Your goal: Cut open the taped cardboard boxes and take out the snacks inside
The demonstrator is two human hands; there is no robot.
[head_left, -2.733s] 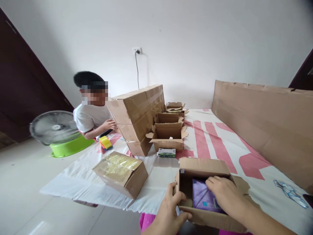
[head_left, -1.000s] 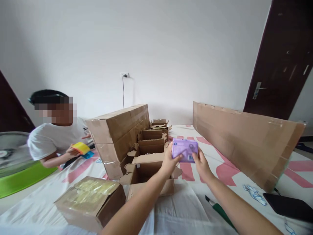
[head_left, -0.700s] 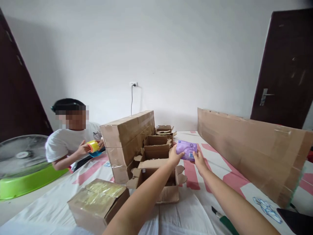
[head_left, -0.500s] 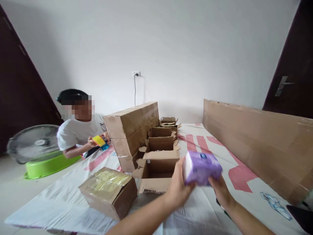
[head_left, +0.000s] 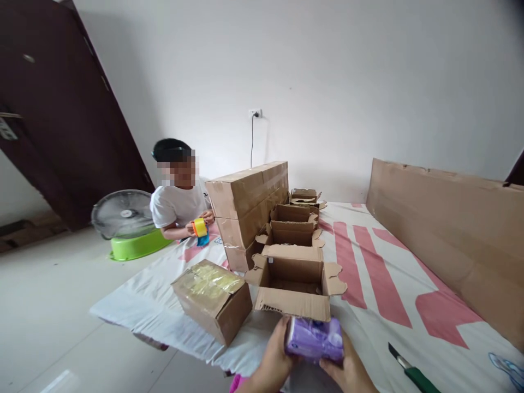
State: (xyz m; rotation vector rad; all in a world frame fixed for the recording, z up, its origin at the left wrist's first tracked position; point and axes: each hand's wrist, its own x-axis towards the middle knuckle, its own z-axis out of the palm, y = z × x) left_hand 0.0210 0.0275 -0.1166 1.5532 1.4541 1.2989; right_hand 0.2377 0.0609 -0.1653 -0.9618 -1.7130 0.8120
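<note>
Between my two hands is a purple plastic-wrapped pack of tissues (head_left: pixel 314 339). My left hand (head_left: pixel 275 352) grips its left end, and my right hand (head_left: pixel 347 363) its right end. The pack is low over the near edge of the table, just in front of an open cardboard box (head_left: pixel 292 302) whose flaps are spread out. A taped cardboard box (head_left: pixel 210 295) sits to the left of my hands. A utility knife with a green handle (head_left: pixel 413 374) lies on the cloth to the right of my right hand.
Several open boxes (head_left: pixel 291 233) run in a row toward the wall, beside a stack of taped boxes (head_left: pixel 245 202). A long cardboard panel (head_left: pixel 446 229) stands at right. Across the table, a person (head_left: pixel 176 202) holds a yellow tape dispenser (head_left: pixel 200 228). Behind is a fan (head_left: pixel 126 214).
My hands have brought the tissue pack down and closer to me, in front of the open box. The view has turned left, and the knife now shows more fully.
</note>
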